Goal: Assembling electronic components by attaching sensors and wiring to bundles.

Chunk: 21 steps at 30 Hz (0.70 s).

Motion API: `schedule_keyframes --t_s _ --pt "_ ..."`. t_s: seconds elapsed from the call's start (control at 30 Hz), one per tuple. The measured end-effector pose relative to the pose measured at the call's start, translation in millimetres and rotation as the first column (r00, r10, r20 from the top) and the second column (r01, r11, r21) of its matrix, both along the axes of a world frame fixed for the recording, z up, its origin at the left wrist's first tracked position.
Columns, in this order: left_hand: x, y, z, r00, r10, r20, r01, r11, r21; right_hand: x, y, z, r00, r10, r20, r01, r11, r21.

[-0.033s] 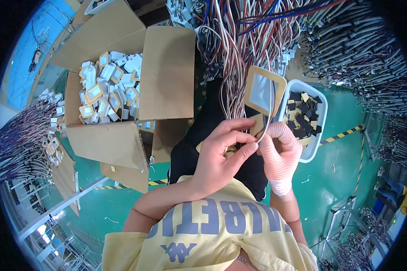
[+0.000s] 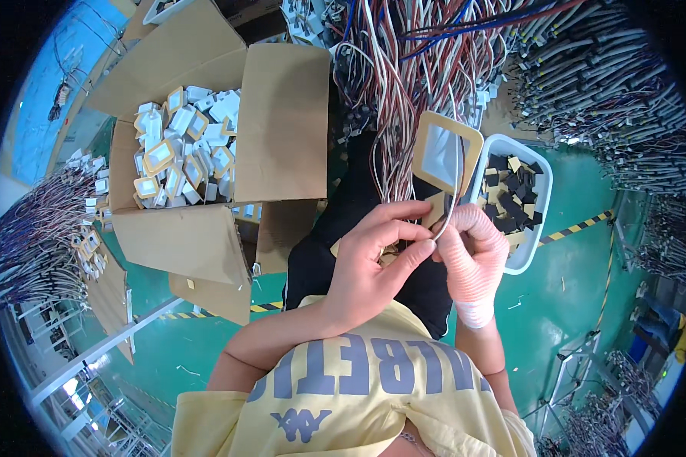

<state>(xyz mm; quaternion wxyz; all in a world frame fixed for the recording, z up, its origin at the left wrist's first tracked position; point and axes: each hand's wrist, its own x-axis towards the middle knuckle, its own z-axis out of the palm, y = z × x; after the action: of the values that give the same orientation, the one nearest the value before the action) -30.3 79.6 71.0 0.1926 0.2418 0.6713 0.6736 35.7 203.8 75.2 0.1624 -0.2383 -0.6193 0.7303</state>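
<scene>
Over my lap, both hands meet at a thin white cable [image 2: 456, 190]. My left hand [image 2: 366, 263], bare, pinches its lower end between thumb and fingers. My right hand [image 2: 476, 263], in a pale ribbed glove, is closed on the cable just to the right. Beyond the fingertips, a white housing with a tan rectangular rim [image 2: 418, 152] stands tilted behind the cable. A small tan piece [image 2: 436, 204] shows beside the left fingertips; the right fingers partly hide it. What exactly lies between the fingertips is too small to make out.
An open cardboard box [image 2: 282, 122] at the left holds many white, tan-rimmed housings [image 2: 183, 145]. At the right stands a white bin [image 2: 517, 268] with black and tan pieces [image 2: 514, 190]. Red and white wires [image 2: 389, 68] hang ahead; grey cable bundles [image 2: 602, 91] fill the far right.
The housing and the right hand have shifted very slightly. Both hands keep their hold.
</scene>
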Motion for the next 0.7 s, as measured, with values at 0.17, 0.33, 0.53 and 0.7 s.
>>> schedule_keyframes --t_s 0.17,0.33,0.53,0.7 --pt "0.7 0.5 -1.8 0.998 0.006 -0.057 -0.006 1.000 0.003 1.3 8.8 -8.8 0.995 0.080 -0.057 -0.079 0.997 0.017" --pt "-3.0 -1.6 -5.1 0.995 -0.030 0.091 0.026 0.998 0.053 4.3 11.0 -11.7 0.990 0.110 -0.084 -0.090 0.974 0.210" --pt "-10.1 -5.7 -1.1 0.902 -0.120 0.414 0.092 0.992 0.088 1.8 20.5 -12.4 0.968 0.203 -0.145 -0.131 0.908 0.399" --pt "-23.4 -14.0 3.2 0.698 -0.187 0.692 0.180 0.980 0.083 4.6 29.6 -19.2 0.954 0.256 -0.154 -0.255 0.967 0.025"
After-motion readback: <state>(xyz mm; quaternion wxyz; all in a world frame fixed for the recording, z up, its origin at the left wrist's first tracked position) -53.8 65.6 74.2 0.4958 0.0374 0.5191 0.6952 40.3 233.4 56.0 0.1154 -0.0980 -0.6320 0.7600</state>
